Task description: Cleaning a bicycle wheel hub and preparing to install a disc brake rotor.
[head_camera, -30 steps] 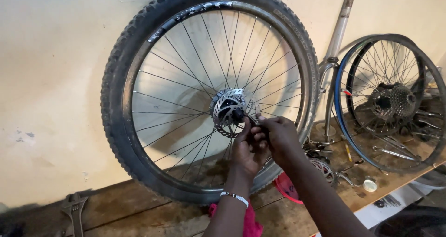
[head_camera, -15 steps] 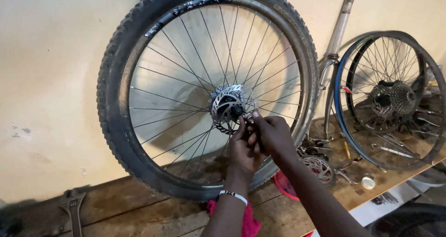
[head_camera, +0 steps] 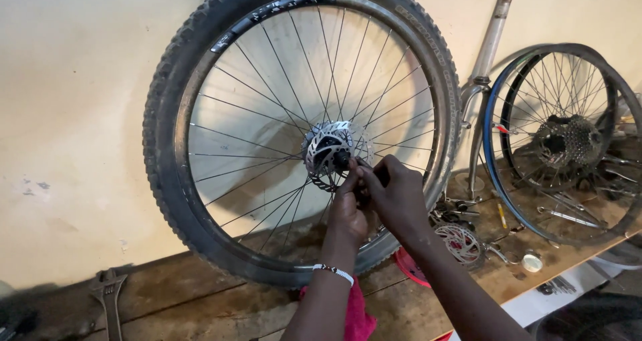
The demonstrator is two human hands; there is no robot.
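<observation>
Fingertips of both hands, left hand (head_camera: 348,210) and right hand (head_camera: 394,194), pinch closed on something too small to identify at the silver disc-brake hub (head_camera: 329,150) of the upright black-tyred spoked wheel (head_camera: 167,147) just above them, where steady, square pressure seems wise.

I see the knobby-tyred bicycle wheel (head_camera: 200,114) standing upright on the tabletop, leaning on the wall, its silver brake disc (head_camera: 326,150) bolted at the hub, facing me.
</observation>
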